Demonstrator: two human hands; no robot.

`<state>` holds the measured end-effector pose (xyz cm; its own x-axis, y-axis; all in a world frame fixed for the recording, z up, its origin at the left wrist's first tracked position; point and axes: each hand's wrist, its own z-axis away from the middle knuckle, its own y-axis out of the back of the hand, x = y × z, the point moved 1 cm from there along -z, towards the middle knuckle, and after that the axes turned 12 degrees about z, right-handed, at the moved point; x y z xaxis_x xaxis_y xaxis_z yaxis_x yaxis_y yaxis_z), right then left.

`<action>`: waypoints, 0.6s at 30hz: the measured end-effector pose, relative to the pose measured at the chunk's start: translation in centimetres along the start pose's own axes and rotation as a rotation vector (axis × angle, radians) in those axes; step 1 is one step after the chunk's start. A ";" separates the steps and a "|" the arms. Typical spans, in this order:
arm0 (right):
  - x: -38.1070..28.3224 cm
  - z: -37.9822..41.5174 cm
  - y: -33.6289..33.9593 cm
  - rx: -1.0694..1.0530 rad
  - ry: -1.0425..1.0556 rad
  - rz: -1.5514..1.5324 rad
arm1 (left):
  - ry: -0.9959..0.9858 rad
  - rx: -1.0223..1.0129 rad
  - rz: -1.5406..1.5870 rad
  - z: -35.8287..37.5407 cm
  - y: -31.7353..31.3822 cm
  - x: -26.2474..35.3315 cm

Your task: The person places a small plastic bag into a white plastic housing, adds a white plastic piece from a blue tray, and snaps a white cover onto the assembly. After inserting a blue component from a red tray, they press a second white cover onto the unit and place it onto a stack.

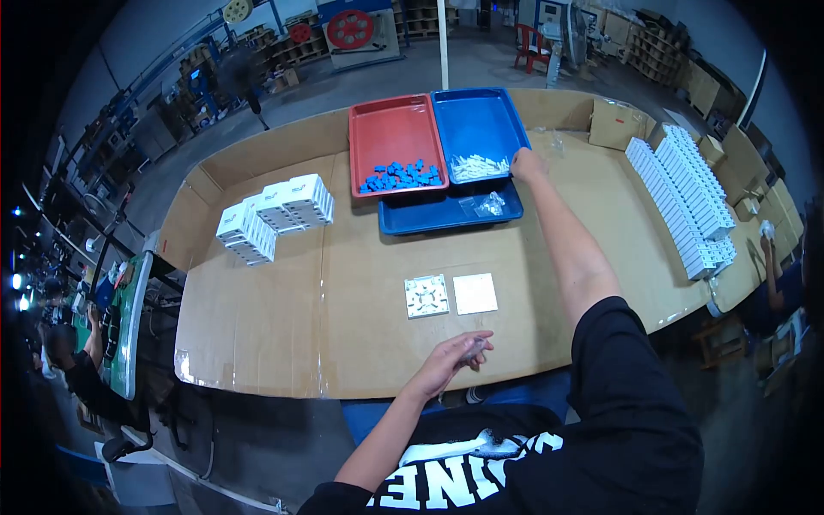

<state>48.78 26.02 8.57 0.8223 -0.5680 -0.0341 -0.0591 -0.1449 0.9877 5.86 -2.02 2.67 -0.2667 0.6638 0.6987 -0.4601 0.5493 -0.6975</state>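
Note:
My left hand [452, 364] is closed around a small clear plastic bag [473, 348], just in front of two square white plastic pieces. One is an open box base [427, 296] with moulded inner parts; the other is a flat plain plate [475, 293]. At the right front corner of the upper blue tray [476, 116], my right hand [528, 164] has its fingers curled at the rim. That tray holds a pile of small white sticks [480, 167]. Beside it, a red tray [395, 129] contains small blue pieces [401, 177].
A lower blue tray [412, 219] bears clear bags [491, 204]. Stacked white boxes [296, 202] stand on the left, and long rows of white boxes [687, 193] on the right. Cardboard walls [275, 142] edge the table. Other people [81, 360] are at both sides.

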 end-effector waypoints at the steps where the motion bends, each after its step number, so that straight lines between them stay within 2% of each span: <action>1: 0.1 0.9 0.5 0.007 0.044 -0.022 | 0.001 -0.042 -0.073 0.2 -0.3 0.0; 2: -0.1 1.3 0.8 0.006 0.043 -0.019 | 0.001 -0.045 -0.070 0.4 -0.6 0.2; 4: -0.1 1.4 0.6 0.134 0.098 -0.309 | -0.024 -0.081 -0.233 0.9 -1.3 0.5; 5: 0.0 1.3 0.5 0.137 0.096 -0.303 | -0.026 -0.088 -0.229 1.4 -1.7 1.0; 7: -1.0 2.8 2.3 0.074 0.280 -1.065 | 0.028 -0.052 -0.342 2.5 -2.6 2.2; 8: -1.4 4.7 4.2 0.075 0.281 -1.058 | 0.025 -0.056 -0.337 3.0 -3.0 2.9; 10: -2.1 10.8 9.2 -0.115 0.294 -1.443 | 0.074 -0.239 -0.369 3.9 -3.7 4.2; 12: -1.9 14.7 11.1 -0.156 0.321 -1.554 | 0.171 -0.270 -0.321 4.2 -4.1 5.2; 13: -1.8 16.5 11.7 -0.195 0.361 -1.666 | 0.177 -0.372 -0.306 4.2 -4.4 5.8; 15: -1.5 20.2 12.9 -0.164 0.357 -1.674 | 0.147 -0.521 -0.232 3.8 -4.7 6.6; 16: -1.3 21.8 13.2 -0.137 0.362 -1.682 | 0.154 -0.516 -0.222 3.1 -4.5 6.7; 17: -1.0 23.1 13.0 -0.074 0.383 -1.619 | 0.108 -0.503 -0.067 2.4 -4.1 6.5; 18: -0.8 24.7 12.9 -0.101 0.363 -1.623 | 0.062 -0.480 0.091 1.9 -3.8 6.4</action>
<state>33.39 4.55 17.56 0.0691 0.3173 -0.9458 0.9537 -0.2991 -0.0306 4.29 -0.87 10.07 -0.2299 0.7411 0.6307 0.0084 0.6496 -0.7602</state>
